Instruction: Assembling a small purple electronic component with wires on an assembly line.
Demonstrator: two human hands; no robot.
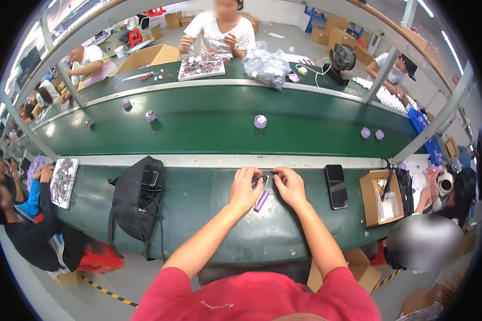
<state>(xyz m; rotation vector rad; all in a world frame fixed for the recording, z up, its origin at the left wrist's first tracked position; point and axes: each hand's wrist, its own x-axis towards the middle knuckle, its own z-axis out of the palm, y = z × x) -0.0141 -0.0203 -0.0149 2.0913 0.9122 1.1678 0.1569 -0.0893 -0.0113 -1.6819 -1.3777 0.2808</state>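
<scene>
My left hand [245, 188] is at the middle of the green bench, fingers closed on a small dark thin piece that I cannot name. Just across from it, my right hand [290, 187] has its thumb and fingers pinched together near a tiny dark end; what they hold is too small to make out. Below the gap between my hands lies a slim purple stick-like object [261, 201] with a pale strip along it. A thin light-coloured bit shows between the two hands above it.
A black bag [139, 199] lies left of my arms. On the right are a black phone [336, 186] and an open cardboard box [381, 198]. Beyond the metal rail, the green conveyor [209, 115] carries several purple round parts [260, 122]. Other people sit around, with a fan [341, 58] opposite.
</scene>
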